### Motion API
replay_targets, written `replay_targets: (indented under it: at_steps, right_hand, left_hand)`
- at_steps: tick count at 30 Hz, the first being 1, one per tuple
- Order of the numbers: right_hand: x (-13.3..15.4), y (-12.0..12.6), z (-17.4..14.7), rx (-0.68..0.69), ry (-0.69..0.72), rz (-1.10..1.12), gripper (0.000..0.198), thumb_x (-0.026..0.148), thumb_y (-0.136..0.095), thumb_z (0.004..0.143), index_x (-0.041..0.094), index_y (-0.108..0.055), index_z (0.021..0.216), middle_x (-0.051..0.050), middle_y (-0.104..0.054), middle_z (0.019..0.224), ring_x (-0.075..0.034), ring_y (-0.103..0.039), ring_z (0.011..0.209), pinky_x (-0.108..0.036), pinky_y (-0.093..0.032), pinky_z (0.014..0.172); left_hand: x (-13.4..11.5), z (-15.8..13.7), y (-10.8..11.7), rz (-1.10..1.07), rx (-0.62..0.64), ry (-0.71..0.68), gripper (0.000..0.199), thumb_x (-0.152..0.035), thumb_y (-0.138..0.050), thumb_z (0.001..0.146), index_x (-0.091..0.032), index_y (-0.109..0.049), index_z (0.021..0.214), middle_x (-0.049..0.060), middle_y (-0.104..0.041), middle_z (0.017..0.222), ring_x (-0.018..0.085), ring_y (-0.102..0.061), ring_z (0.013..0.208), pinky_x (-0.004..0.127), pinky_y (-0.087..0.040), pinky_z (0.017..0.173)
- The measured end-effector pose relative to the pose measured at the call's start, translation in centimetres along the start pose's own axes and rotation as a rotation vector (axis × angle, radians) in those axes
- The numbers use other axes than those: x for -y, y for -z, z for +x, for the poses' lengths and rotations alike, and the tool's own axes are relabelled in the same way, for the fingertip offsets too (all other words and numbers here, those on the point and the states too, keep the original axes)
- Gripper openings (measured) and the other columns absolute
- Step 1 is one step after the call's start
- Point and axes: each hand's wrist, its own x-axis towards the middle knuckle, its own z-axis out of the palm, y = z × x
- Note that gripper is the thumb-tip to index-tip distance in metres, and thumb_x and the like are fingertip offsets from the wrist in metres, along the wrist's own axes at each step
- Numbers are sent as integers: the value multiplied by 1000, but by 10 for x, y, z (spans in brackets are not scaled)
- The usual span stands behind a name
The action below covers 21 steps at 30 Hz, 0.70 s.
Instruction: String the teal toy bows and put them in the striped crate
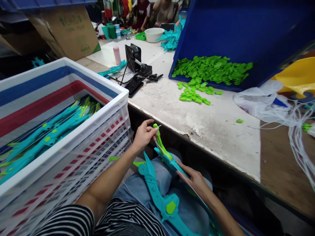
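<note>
Across my lap lies a teal plastic toy bow [154, 190] with a lime-green hexagon patch and green end pieces. A second teal limb [172, 163] with a lime-green tip piece [161, 144] points up and away from me; whether both limbs are one bow I cannot tell. My right hand [194, 180] is wrapped round this second limb. Beside the green tip, my left hand [145, 136] pinches the white string [157, 143], its thumb and finger closed together. The string runs back along the limb past my right hand.
At my left stands a white plastic crate [98, 131] with several teal bows [56, 131] inside. On the worktable [209, 131] are a small black fan [133, 57], a black phone [134, 86], and a tilted blue bin [221, 32] spilling green pieces [211, 70]. White strings [297, 141] hang at right. People sit beyond.
</note>
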Motion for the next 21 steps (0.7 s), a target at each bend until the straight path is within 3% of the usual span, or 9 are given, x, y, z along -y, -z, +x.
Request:
replay_targets:
  at_steps: [3, 5, 7, 9, 12, 15, 19, 21]
  right_hand:
    - [5, 7, 0, -40, 65, -172, 40, 46, -50, 87, 30, -63, 121, -4, -72, 93, -22, -68, 81, -30, -56, 68]
    - [18, 18, 10, -169, 120, -333, 37, 48, -52, 85, 30, -66, 116, -6, -70, 85, -23, -66, 75, -30, -54, 61]
    - [42, 29, 32, -332, 199, -404, 36, 46, -51, 88, 27, -67, 114, -8, -67, 87, -23, -64, 78, -32, -53, 64]
    - [70, 36, 64, -414, 306, -333, 35, 43, -47, 91, 24, -66, 114, -9, -66, 93, -22, -63, 85, -34, -53, 73]
    - [106, 38, 112, -364, 447, -133, 33, 43, -46, 91, 21, -67, 106, -8, -66, 92, -21, -64, 84, -33, -52, 74]
    - [125, 33, 138, -275, 521, -3, 31, 47, -49, 89, 22, -67, 85, -6, -67, 81, -19, -65, 75, -32, -53, 69]
    - [119, 29, 156, -268, 634, -15, 32, 55, -51, 85, 28, -64, 75, -3, -68, 71, -19, -65, 62, -33, -52, 59]
    - [110, 27, 167, -305, 689, -37, 38, 64, -50, 81, 31, -64, 70, -4, -67, 66, -20, -64, 58, -34, -52, 54]
  left_hand:
    - [-5, 1, 6, 10, 43, 56, 37, -36, -73, 67, -13, -53, 88, -4, -60, 51, 8, -50, 37, 20, -40, 43]
    - [-6, -1, 8, 14, 42, 69, 35, -37, -73, 67, -13, -53, 85, -4, -60, 51, 8, -50, 36, 19, -40, 42]
    - [-6, -3, 10, 11, 45, 74, 35, -37, -73, 67, -14, -53, 84, -4, -60, 50, 7, -50, 36, 19, -40, 42]
    - [-7, -5, 11, 8, 51, 75, 35, -37, -73, 67, -14, -53, 84, -5, -59, 50, 7, -49, 37, 19, -40, 42]
    - [-7, -7, 12, 4, 45, 75, 36, -38, -73, 67, -14, -52, 84, -5, -59, 50, 7, -50, 37, 18, -39, 42]
    - [-7, -9, 14, 4, 23, 116, 40, -42, -73, 66, -14, -51, 85, -6, -57, 50, 7, -50, 37, 18, -38, 42]
    - [-8, -5, 21, 37, 76, 227, 48, -48, -72, 67, -14, -53, 93, -6, -55, 54, 8, -51, 40, 21, -43, 46]
    - [-14, -1, 26, 164, 99, 262, 50, -50, -72, 66, -15, -55, 97, -6, -55, 57, 10, -55, 46, 23, -45, 51]
